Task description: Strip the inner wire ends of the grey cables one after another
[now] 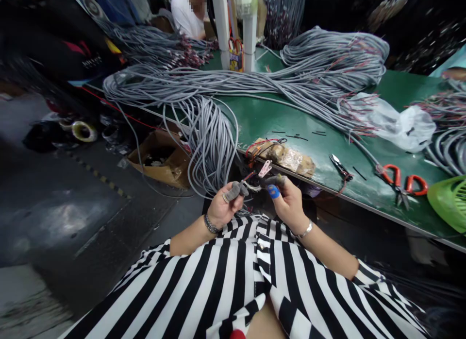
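Observation:
My left hand (224, 207), with grey fingertip covers, pinches a bundle of thin wires (252, 185) in front of my lap. My right hand (289, 205) wears a blue wrap on the thumb and a dark cover on a finger. Its thumb and finger close on the other end of those wires; the exact grip is too small to make out. Just beyond the hands, a pale pink clip (265, 168) sits at the bench edge. Behind it lies a tape-wrapped block (291, 160) with red and black leads.
Grey cables (214, 135) hang over the bench (255, 118) edge. Nippers (339, 165), orange-handled scissors (402, 186), a plastic bag (396, 123) and a green basket (451, 203) are on the right. A cardboard box (163, 171) stands on the floor. Another person (187, 16) is across the bench.

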`<state>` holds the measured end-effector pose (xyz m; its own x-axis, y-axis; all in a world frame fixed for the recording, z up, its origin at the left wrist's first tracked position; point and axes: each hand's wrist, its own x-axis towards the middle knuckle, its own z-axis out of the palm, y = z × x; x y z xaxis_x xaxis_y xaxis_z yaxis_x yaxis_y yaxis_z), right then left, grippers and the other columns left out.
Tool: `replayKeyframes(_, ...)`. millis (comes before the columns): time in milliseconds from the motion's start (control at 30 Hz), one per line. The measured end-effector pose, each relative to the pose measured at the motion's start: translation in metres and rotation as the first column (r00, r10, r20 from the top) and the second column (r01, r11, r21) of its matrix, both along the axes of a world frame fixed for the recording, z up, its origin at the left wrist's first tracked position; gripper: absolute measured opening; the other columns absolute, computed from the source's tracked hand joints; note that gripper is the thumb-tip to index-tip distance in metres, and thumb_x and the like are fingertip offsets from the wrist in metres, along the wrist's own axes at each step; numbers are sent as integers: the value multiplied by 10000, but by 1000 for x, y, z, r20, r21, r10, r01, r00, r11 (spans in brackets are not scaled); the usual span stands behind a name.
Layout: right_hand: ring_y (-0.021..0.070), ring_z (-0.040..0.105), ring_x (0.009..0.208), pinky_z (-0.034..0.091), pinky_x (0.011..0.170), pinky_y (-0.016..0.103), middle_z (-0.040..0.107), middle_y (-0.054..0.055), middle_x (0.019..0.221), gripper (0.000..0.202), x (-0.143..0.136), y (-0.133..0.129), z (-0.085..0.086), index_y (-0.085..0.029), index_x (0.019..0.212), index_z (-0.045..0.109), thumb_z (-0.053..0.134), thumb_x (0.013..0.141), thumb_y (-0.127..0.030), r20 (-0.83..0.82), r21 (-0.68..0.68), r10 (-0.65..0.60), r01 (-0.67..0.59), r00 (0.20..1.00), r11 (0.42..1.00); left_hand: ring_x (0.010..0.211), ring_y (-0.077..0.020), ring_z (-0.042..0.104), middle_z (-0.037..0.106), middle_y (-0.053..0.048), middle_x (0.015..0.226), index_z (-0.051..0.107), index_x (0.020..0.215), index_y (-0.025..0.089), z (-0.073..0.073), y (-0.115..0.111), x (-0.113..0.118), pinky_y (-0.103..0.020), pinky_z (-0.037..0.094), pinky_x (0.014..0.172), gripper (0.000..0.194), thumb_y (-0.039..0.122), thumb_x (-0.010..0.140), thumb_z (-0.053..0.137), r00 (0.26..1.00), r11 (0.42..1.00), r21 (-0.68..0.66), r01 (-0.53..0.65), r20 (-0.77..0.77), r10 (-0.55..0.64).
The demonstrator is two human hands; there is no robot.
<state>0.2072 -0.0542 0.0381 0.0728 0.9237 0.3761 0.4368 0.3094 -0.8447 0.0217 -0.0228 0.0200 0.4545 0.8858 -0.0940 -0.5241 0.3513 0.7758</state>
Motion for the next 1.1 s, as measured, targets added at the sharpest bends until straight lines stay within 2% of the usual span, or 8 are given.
replayKeyframes(100, 219, 620, 924, 501, 811, 344, 661, 90, 1025, 389, -6, 2, 10, -191, 1135, 595, 656, 803, -385, 150, 101, 96, -112, 984, 989, 327, -35, 348, 453, 64, 414, 569, 736, 141, -3, -3, 3, -156, 233, 361, 373, 462, 711, 757, 999, 1000, 5, -1, -51, 2)
replayKeyframes(300, 149, 611, 775, 492, 724, 283, 655, 55, 851, 152, -3, 15, 16, -179, 919, 650, 499, 913, -204, 120, 123, 450, -463, 885, 878, 324, -29, 316, 487, 44, 455, 563, 732, 139, -9, -4, -4, -150, 167, 316, 449, 524, 651, 778, 983, 988, -6, 154, -98, -154)
replayKeyframes(433, 108, 501, 604, 432, 589, 246, 568, 8, 688, 227, 9, 20, 17, -157, 778, 616, 550, 905, -333, -219, -135, 746, -776, 629, 616, 310, -25, 262, 435, 39, 420, 599, 655, 119, -6, 4, -15, -171, 153, 311, 492, 583, 635, 761, 856, 875, 33, 483, -228, -464)
replayKeyframes(533, 78, 394, 520, 367, 510, 225, 481, -30, 589, 345, 11, 22, 14, -152, 664, 553, 610, 849, -437, -459, -306, 739, -868, 494, 390, 332, -56, 338, 466, 14, 415, 641, 631, 119, 4, 12, -18, -189, 256, 334, 458, 563, 664, 748, 700, 726, 107, 680, -392, -597)
replayKeyframes(667, 63, 356, 511, 314, 479, 206, 452, -43, 563, 371, 22, 23, 0, -147, 627, 528, 726, 736, -441, -494, -445, 474, -680, 729, 582, 516, -137, 583, 673, -75, 639, 728, 816, 123, 16, 22, -24, -230, 471, 495, 394, 511, 773, 674, 657, 639, 276, 718, -574, -490)
replayKeyframes(800, 27, 218, 406, 142, 383, 182, 355, -89, 484, 395, 40, 23, -20, -175, 656, 478, 748, 698, -461, -615, -464, 4, -366, 789, 807, 758, -166, 681, 738, -115, 850, 742, 937, 122, 19, 38, -33, -239, 524, 720, 275, 361, 847, 639, 716, 521, 588, 618, -695, -66)
replayKeyframes(933, 14, 161, 368, 79, 360, 184, 399, -79, 494, 481, 42, 27, -29, -177, 721, 520, 656, 718, -638, -658, -504, -149, -284, 738, 816, 729, -138, 677, 733, -86, 801, 735, 920, 129, 13, 59, -32, -218, 524, 709, 212, 307, 849, 644, 742, 449, 773, 448, -601, 296)
replayKeyframes(1100, 9, 163, 386, 100, 366, 180, 453, -62, 558, 567, 26, 50, -26, -165, 787, 570, 612, 695, -722, -670, -472, -81, -339, 738, 814, 696, -129, 668, 727, -73, 779, 727, 876, 120, 7, 71, -14, -216, 533, 682, 214, 320, 827, 669, 761, 485, 798, 359, -551, 344)
